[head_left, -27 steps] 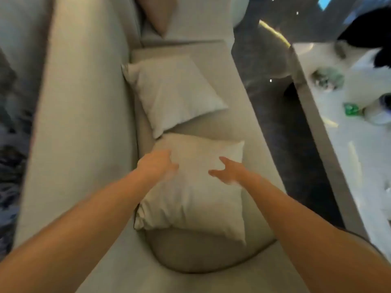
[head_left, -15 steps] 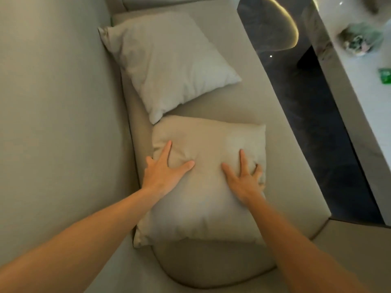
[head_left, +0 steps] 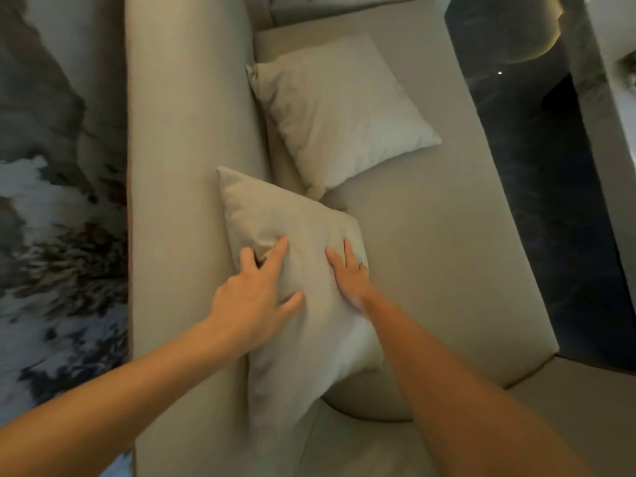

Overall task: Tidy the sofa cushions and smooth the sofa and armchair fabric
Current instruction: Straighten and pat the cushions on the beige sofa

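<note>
Near beige cushion [head_left: 303, 304] leans on sofa backrest [head_left: 186, 166]. Left hand [head_left: 251, 304] flat on cushion, fingers spread, gripping nothing. Right hand [head_left: 351, 277] likewise flat, fingers apart. Paler cushion [head_left: 340, 111] beyond near cushion, corners touching.

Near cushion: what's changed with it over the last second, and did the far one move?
Both hands came down onto the near cushion and pressed in. The left hand and right hand then tipped it up from flat on the seat so it leans against the backrest. The far cushion kept its place, tilted against the backrest.
</note>
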A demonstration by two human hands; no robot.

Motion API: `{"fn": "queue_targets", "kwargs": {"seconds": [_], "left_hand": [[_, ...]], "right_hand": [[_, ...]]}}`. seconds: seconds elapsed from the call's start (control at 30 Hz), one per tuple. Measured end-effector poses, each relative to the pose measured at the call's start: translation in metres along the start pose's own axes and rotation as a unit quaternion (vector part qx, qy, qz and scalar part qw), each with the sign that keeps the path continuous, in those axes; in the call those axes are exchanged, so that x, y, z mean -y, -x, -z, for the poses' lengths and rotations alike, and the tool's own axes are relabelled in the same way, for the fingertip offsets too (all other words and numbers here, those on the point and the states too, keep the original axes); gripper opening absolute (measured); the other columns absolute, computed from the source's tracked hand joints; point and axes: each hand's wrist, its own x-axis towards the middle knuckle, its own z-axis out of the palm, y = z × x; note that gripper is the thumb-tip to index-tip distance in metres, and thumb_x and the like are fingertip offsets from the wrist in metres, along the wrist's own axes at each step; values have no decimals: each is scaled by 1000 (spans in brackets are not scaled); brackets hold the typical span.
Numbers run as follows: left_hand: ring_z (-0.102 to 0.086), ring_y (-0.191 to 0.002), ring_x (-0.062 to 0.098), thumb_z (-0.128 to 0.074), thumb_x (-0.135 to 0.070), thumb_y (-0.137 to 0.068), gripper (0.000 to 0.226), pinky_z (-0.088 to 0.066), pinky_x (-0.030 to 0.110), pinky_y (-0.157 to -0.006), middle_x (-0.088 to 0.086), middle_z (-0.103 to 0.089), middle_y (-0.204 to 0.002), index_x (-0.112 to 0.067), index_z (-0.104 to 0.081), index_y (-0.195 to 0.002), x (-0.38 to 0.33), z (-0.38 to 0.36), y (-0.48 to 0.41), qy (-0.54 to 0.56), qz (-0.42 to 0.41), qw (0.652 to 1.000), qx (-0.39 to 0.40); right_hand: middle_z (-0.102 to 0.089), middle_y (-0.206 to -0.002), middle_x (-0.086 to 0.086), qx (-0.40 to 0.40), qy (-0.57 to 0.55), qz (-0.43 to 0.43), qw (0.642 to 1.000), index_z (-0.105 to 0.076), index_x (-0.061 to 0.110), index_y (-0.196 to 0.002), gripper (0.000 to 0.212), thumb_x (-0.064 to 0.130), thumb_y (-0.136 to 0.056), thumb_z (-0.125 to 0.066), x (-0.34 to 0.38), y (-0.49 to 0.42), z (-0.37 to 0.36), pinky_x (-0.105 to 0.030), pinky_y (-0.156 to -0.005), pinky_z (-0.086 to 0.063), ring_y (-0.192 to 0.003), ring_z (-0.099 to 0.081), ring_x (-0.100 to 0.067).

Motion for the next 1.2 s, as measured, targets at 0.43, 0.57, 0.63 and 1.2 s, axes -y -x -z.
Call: {"fn": "queue_targets", "kwargs": {"seconds": [0.43,0.57,0.63,1.2], "left_hand": [[-54,-115,41,-60,-56,-82,63,-46,43,-90,16,-47,-134,-30,-42,-136,-69,51,-267,140,65,987,-39],[-43,-125,48,-63,-67,-76,98,-41,45,-99,25,-19,-149,-35,-9,-151,-44,9,-341,228,105,968,-25],[-36,-132,47,-63,-66,-76,102,-34,44,-107,30,-19,-150,-39,-1,-151,-33,-21,-357,275,78,958,-33],[-56,-110,35,-55,-20,-87,41,-45,37,-92,8,-49,-123,-38,-61,-124,-55,92,-318,244,-44,933,-262]], "right_hand": [[-64,-120,-12,-186,84,105,973,-48,29,-143,53,38,-93,-64,136,-127,169,-40,-98,-49,-106,-60,-27],[-19,-163,-15,-234,189,98,949,-27,38,-153,78,59,-87,-64,144,-197,185,-52,-120,-19,-148,-22,-33],[5,-166,-14,-232,175,84,953,-22,43,-153,83,66,-84,-62,120,-226,171,-50,-123,-13,-151,-10,-34],[-36,-137,4,-145,-305,38,940,-52,28,-132,50,34,-87,-74,176,-193,137,-58,-71,-61,-97,-52,-32]]}}
